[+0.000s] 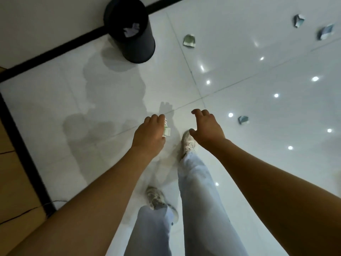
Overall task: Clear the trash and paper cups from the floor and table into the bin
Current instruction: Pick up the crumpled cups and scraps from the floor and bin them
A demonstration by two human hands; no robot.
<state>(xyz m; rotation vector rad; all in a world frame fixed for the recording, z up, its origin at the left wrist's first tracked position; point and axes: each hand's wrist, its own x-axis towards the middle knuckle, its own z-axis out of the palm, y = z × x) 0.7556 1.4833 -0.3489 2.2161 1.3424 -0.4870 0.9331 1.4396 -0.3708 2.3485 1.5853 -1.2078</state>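
Observation:
My left hand (pixel 149 133) grips a crumpled white and green paper cup (pixel 167 129), mostly hidden behind the fingers. My right hand (pixel 205 126) hangs beside it with relaxed fingers and holds nothing. The black round bin (pixel 132 43) stands at the upper left by the wall, with crumpled white paper (pixel 131 30) inside. Crushed paper cups lie on the white tiled floor: one (pixel 189 40) just right of the bin, two (pixel 298 20) (pixel 325 32) at the far upper right, one (pixel 243 120) right of my right hand.
My two legs in pale jeans and white sneakers (pixel 188 143) stand below the hands. A black baseboard (pixel 55 50) runs along the wall behind the bin. A wooden surface (pixel 11 163) with a dark cable borders the floor at the left.

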